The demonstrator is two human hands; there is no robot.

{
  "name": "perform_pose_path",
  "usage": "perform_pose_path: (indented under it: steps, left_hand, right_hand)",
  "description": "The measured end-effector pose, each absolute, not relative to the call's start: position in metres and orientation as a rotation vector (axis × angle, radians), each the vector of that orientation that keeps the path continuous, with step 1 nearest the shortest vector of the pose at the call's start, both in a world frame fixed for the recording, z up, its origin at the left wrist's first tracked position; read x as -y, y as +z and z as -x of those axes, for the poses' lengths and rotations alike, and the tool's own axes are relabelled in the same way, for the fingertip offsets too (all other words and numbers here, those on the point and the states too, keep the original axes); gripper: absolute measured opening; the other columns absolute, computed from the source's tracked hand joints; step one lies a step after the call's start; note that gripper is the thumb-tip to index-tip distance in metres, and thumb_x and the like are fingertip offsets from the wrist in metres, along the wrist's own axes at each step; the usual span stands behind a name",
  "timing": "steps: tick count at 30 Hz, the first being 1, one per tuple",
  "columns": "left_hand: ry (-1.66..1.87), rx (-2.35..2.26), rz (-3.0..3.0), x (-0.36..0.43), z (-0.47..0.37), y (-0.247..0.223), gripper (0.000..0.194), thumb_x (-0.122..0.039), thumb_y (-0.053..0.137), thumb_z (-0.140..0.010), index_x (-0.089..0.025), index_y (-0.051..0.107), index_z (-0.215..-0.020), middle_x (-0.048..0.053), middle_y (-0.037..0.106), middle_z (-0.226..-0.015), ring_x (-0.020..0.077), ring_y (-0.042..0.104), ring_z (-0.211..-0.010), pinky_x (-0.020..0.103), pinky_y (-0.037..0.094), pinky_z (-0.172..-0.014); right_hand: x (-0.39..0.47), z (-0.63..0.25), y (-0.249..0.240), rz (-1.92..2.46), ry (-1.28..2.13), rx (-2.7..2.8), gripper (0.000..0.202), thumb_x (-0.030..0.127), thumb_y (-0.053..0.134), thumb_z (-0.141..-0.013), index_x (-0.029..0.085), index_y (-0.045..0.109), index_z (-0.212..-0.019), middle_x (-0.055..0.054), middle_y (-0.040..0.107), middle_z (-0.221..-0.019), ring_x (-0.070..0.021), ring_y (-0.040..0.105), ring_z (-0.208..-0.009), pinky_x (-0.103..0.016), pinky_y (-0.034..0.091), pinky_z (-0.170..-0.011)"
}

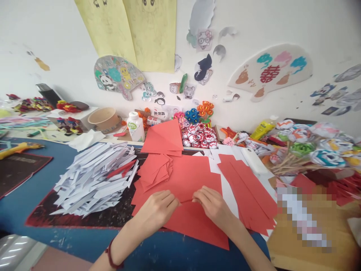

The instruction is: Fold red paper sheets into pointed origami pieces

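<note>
Over a spread of red paper sheets (194, 171), my left hand (161, 205) and my right hand (211, 205) face each other. Between their pinched fingertips runs a thin red paper piece (186, 202), seen nearly edge-on; the fingers cover its ends. Smaller red paper pieces (153, 171) lie stacked beyond my left hand. To the left is a heap of folded white paper strips (96, 180), with a few red folded strips (122, 170) on its right side. Long red paper pieces (248, 192) lie to the right of my right hand.
A white bottle (136, 127) and a round tan bowl (103, 118) stand at the back, beside leaning red sheets (163, 137). Paper flowers (200, 135) and a yellow bottle (262, 128) line the wall. A dark mat (109, 216) lies on the blue table (126, 244).
</note>
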State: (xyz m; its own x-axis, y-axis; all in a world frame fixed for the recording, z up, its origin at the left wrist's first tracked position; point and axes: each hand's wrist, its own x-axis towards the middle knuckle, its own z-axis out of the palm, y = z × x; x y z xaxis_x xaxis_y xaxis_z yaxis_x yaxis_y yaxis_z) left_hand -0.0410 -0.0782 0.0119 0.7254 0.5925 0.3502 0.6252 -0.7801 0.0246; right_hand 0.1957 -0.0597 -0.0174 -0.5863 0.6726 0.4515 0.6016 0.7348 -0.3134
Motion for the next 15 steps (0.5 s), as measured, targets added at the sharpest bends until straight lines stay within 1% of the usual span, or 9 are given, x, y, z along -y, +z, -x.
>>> perform_pose_path:
  steps: [4,6,8,9,11,13,15]
  left_hand:
    - [-0.571,1.168,2.759,0.077,0.077,0.023,0.031,-0.013,0.031,-0.099,-0.017,0.059,-0.087,0.003,0.056,-0.071,0.0164,0.048,-0.065,0.03,0.036,-0.059]
    - [-0.627,1.394,2.583,0.075,0.103,0.03,0.034,-0.009,0.028,-0.096,-0.018,0.061,-0.097,0.006,0.061,-0.08,0.0178,0.054,-0.074,0.03,0.041,-0.067]
    - [-0.584,1.642,2.202,0.073,0.124,0.037,0.027,-0.015,0.036,-0.095,-0.018,0.06,-0.108,0.01,0.064,-0.093,0.0233,0.056,-0.085,0.035,0.043,-0.074]
    - [-0.536,1.739,1.995,0.073,0.131,0.039,0.03,-0.017,0.038,-0.094,-0.017,0.057,-0.118,0.013,0.064,-0.104,0.0268,0.055,-0.09,0.039,0.043,-0.076]
    - [-0.443,1.855,1.73,0.071,0.132,0.04,0.037,-0.018,0.04,-0.093,-0.013,0.051,-0.129,0.018,0.061,-0.116,0.0325,0.053,-0.098,0.043,0.042,-0.077]
    - [-0.371,1.841,1.79,0.067,0.122,0.035,0.038,-0.018,0.042,-0.093,-0.014,0.05,-0.13,0.016,0.061,-0.117,0.0328,0.053,-0.099,0.042,0.041,-0.076]
    - [-0.347,1.764,1.987,0.057,0.106,0.025,0.032,-0.018,0.044,-0.092,-0.017,0.056,-0.122,0.013,0.064,-0.115,0.0301,0.054,-0.097,0.039,0.041,-0.074]
  right_hand:
    - [0.051,-0.201,-0.017,1.05,0.254,2.259,0.034,0.012,0.028,-0.098,0.02,0.059,-0.088,-0.005,0.057,-0.074,-0.018,0.053,-0.07,-0.031,0.042,-0.066]
    - [0.046,-0.208,-0.022,1.144,0.347,2.179,0.029,0.017,0.032,-0.099,0.021,0.058,-0.089,-0.005,0.06,-0.078,-0.0176,0.056,-0.07,-0.031,0.044,-0.064]
    - [0.044,-0.213,-0.03,1.217,0.434,2.137,0.025,0.02,0.035,-0.099,0.022,0.058,-0.089,-0.004,0.062,-0.082,-0.0179,0.059,-0.073,-0.031,0.046,-0.065]
    - [0.045,-0.215,-0.034,1.241,0.474,2.132,0.023,0.021,0.036,-0.099,0.023,0.058,-0.09,-0.004,0.064,-0.085,-0.0183,0.061,-0.075,-0.031,0.048,-0.067]
    - [0.046,-0.213,-0.041,1.262,0.527,2.143,0.022,0.023,0.038,-0.099,0.023,0.059,-0.092,-0.004,0.065,-0.089,-0.019,0.062,-0.079,-0.032,0.049,-0.071]
    - [0.048,-0.209,-0.044,1.267,0.543,2.153,0.022,0.025,0.039,-0.099,0.023,0.061,-0.093,-0.004,0.066,-0.09,-0.0194,0.063,-0.081,-0.033,0.05,-0.074]
    - [0.048,-0.206,-0.044,1.272,0.545,2.146,0.023,0.026,0.039,-0.099,0.023,0.062,-0.094,-0.004,0.066,-0.09,-0.0196,0.064,-0.082,-0.034,0.051,-0.074]
